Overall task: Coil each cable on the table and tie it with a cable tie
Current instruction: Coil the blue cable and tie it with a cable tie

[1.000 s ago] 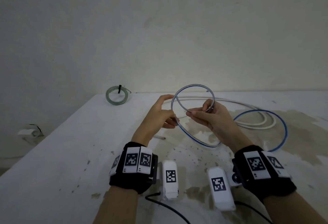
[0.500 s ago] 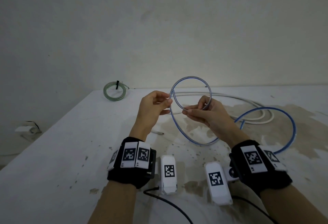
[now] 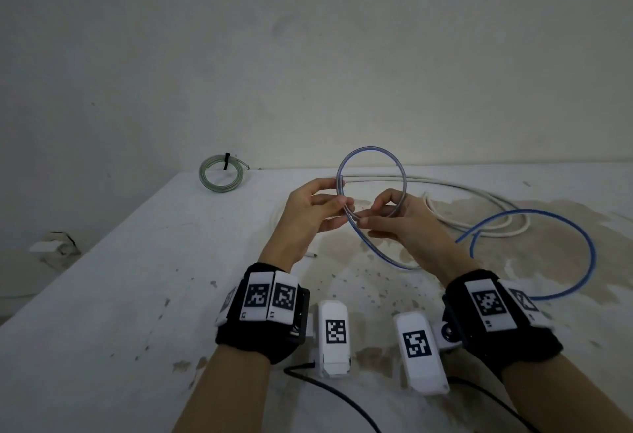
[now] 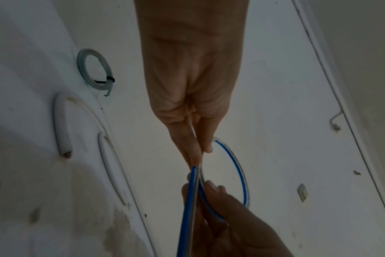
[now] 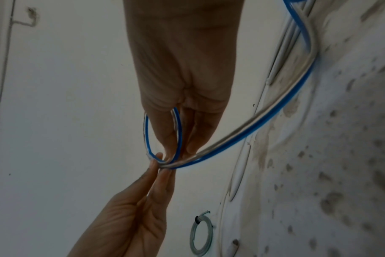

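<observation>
A blue-and-clear cable (image 3: 371, 153) forms one upright loop held above the table between both hands. My left hand (image 3: 318, 208) pinches the loop's left side where the strands cross (image 4: 197, 167). My right hand (image 3: 387, 215) pinches the same crossing from the right (image 5: 176, 156). The cable's free length (image 3: 589, 251) trails in a wide arc over the stained table to the right. A white cable (image 3: 479, 223) lies uncoiled behind the hands. At the far left corner rests a greenish cable coil (image 3: 221, 174) bound with a black tie.
The white table (image 3: 102, 278) has brown stains on its right half. A small pale piece (image 3: 311, 255) lies near my left wrist. Two white tagged boxes (image 3: 334, 336) with black leads hang below my wrists. A wall stands close behind the table.
The hands rose and came closer together with the loop. My left hand went from open beside the loop to pinching its crossing. The trailing blue arc swung further right.
</observation>
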